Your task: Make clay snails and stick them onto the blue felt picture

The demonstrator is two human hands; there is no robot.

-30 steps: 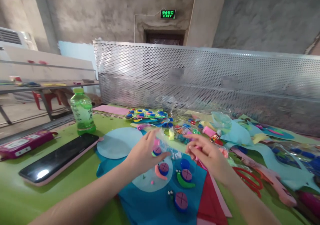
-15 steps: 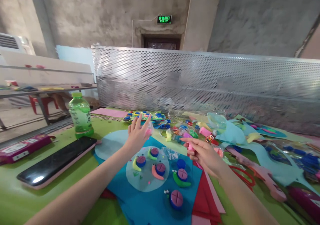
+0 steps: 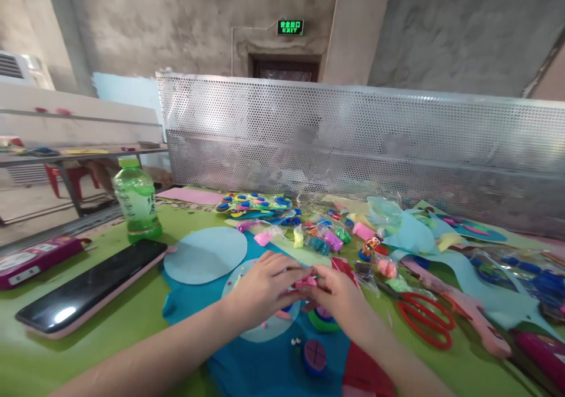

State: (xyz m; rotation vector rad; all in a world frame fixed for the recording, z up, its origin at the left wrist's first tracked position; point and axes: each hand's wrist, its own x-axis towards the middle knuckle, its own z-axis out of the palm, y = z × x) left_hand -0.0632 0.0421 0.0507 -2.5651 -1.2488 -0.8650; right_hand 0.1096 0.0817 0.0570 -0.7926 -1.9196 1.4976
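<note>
Centrally, a small pink lump of clay-like material (image 3: 305, 283) lies between the two hands, above a round pale-blue disc (image 3: 255, 331) on a dark-blue sheet (image 3: 249, 364). The left hand (image 3: 267, 285) enters from the lower left, forearm slanting upward, back of the hand uppermost; its bent fingers reach across toward the right, with its grip drawn together on the lump's left side. The right hand (image 3: 336, 294) comes from the lower right and leans inward; its grip is pinched on the lump's other side, index finger above and thumb below. The fingertips of both hands nearly meet, partly hiding the lump.

Just below the right hand sits a snail-like figure with a round purple, cross-scored shell (image 3: 315, 356); a curved green clay body (image 3: 323, 321) shows partly beneath that hand. Farther right lie red-handled scissors (image 3: 427, 320). Left of the hands are a pale-blue paper oval (image 3: 205, 255), a black-screened phone with a pink edge (image 3: 92, 288) and an upright green-capped plastic bottle (image 3: 138, 204), all on the bright-green desk (image 3: 119, 359).
</note>
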